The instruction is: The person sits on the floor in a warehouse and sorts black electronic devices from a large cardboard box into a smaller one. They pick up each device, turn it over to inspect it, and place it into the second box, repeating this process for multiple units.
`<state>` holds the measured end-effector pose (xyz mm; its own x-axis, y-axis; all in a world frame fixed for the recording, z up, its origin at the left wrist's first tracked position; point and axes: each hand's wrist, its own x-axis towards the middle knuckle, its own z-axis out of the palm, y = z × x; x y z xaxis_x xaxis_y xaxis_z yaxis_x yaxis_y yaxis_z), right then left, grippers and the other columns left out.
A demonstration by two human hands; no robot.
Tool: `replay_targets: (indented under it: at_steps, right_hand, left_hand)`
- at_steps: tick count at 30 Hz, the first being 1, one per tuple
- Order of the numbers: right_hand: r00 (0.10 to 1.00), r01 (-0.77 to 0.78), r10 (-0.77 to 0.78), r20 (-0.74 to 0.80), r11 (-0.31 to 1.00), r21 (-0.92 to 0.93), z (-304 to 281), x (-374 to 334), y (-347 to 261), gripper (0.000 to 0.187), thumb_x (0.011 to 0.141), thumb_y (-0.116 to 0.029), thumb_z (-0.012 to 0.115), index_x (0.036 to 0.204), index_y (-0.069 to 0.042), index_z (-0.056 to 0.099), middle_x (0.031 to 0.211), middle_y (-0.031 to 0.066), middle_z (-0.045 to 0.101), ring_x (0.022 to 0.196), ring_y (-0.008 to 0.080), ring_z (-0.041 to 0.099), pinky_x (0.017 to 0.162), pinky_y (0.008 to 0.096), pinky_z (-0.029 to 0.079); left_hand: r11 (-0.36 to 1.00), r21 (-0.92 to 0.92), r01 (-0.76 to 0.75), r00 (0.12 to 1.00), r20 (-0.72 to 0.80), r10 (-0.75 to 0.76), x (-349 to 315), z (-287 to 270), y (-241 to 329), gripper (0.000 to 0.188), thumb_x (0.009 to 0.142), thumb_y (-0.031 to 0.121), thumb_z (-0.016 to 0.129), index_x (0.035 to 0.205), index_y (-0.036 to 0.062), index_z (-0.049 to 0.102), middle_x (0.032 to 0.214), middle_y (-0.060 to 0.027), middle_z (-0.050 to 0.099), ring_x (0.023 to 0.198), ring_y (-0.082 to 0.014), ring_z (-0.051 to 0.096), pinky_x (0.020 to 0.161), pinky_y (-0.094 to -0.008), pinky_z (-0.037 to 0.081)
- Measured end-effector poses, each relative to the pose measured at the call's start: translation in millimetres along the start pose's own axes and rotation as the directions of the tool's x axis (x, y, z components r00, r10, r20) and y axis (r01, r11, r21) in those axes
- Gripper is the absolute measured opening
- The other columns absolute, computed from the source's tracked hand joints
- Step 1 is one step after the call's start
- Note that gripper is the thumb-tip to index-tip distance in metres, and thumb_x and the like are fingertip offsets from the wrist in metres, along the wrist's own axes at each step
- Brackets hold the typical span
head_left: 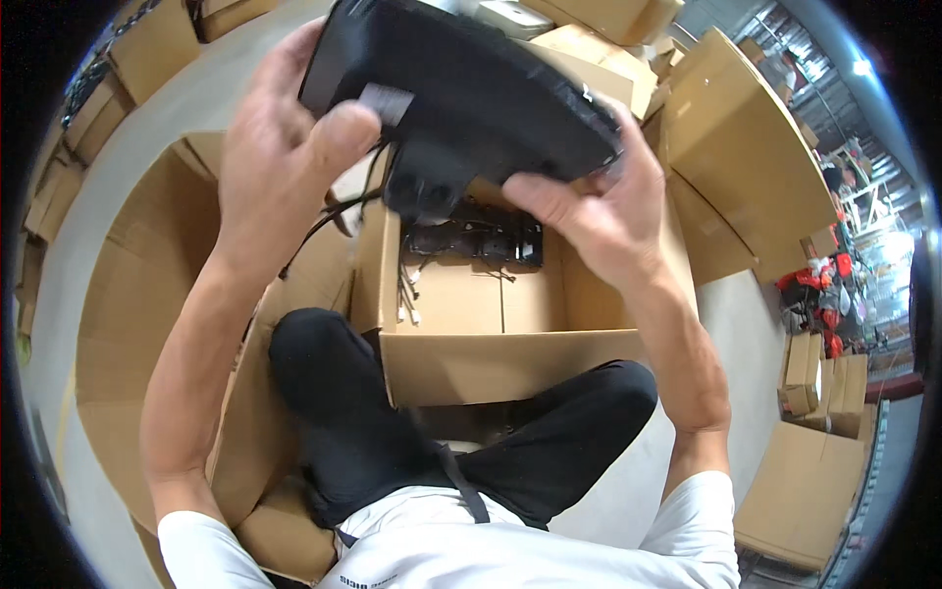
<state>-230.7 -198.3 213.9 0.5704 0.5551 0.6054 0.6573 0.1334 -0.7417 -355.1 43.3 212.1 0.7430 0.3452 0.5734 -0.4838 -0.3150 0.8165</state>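
Observation:
Up in front of me, both hands hold a wide black plastic device (481, 93) over an open cardboard box (510, 363). My left hand (280, 133) grips its left end, thumb across the face beside a small pale label (389, 102). At the other end, my right hand (613, 211) is closed on the lower right edge, thumb in front. A stubby black block (420, 188) juts from the device's underside, and dark cables (339, 206) trail at its left. Inside the box lie more black units (471, 240) with thin wires and white connectors; the held device partly hides them.
To my left, a large opened carton (137, 324) stands close to my crossed legs (329, 368). A tall carton (746, 137) rises at the right, with smaller boxes (805, 481) farther along the floor. More cartons (579, 59) are stacked beyond the device.

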Motion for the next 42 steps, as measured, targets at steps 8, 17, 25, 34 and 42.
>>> replay_targets:
  at_steps: [8,17,25,34,42]
  right_hand:
    - [0.777,-0.506,0.615,-0.132,0.735,0.451,-63.6,-34.4,128.1,0.052,0.088,-0.028,0.083,0.126,-0.001,0.06,0.114,0.0078,0.068,0.1,0.0162,0.068,0.089,0.0361,0.059]
    - [0.054,-0.869,0.922,-0.382,0.232,0.437,-113.2,-155.7,389.4,0.043,0.092,-0.025,0.078,0.117,0.005,0.061,0.11,0.0145,0.068,0.089,0.022,0.072,0.073,0.0392,0.065]
    - [0.02,-0.947,0.833,-0.553,0.192,0.256,-93.5,-247.3,493.0,0.054,0.095,-0.038,0.073,0.128,0.0,0.054,0.115,0.0124,0.065,0.093,0.023,0.068,0.082,0.0404,0.061]
    - [-0.173,-0.748,0.949,-0.264,0.047,0.662,-81.2,-251.2,516.9,0.064,0.098,-0.064,0.057,0.13,-0.009,0.057,0.108,0.0065,0.066,0.091,0.021,0.066,0.081,0.0379,0.06]
    - [-0.172,-0.686,0.979,-0.112,-0.038,0.726,-95.1,-263.7,547.3,0.068,0.097,-0.07,0.051,0.127,-0.009,0.058,0.11,0.0079,0.065,0.09,0.0229,0.064,0.083,0.0428,0.059]
  left_hand:
    - [0.698,0.123,0.705,0.522,0.575,-0.63,43.5,120.3,-115.1,0.043,0.085,0.005,0.072,0.124,-0.0084,0.06,0.093,-0.011,0.071,0.074,-0.0163,0.068,0.067,-0.0304,0.056]
    - [0.712,0.64,0.288,0.562,0.489,-0.667,9.1,273.0,-368.6,0.028,0.085,0.005,0.067,0.111,-0.0052,0.073,0.105,-0.0269,0.073,0.105,-0.0381,0.072,0.095,-0.0433,0.055]
    - [0.812,0.565,0.145,0.641,0.571,-0.512,-33.3,335.5,-464.6,0.027,0.09,0.006,0.063,0.113,-0.0016,0.073,0.108,-0.0273,0.071,0.105,-0.0441,0.067,0.092,-0.0508,0.054]
    - [0.817,0.52,-0.25,0.593,0.749,-0.295,-63.3,353.5,-499.7,0.048,0.081,0.003,0.061,0.129,0.002,0.061,0.148,-0.0217,0.051,0.135,-0.0387,0.05,0.109,-0.0509,0.043]
    - [0.785,0.524,-0.331,0.634,0.74,-0.226,-87.0,348.2,-515.0,0.071,0.073,0.012,0.079,0.138,-0.0001,0.053,0.151,-0.0196,0.047,0.135,-0.0375,0.05,0.114,-0.0496,0.04]
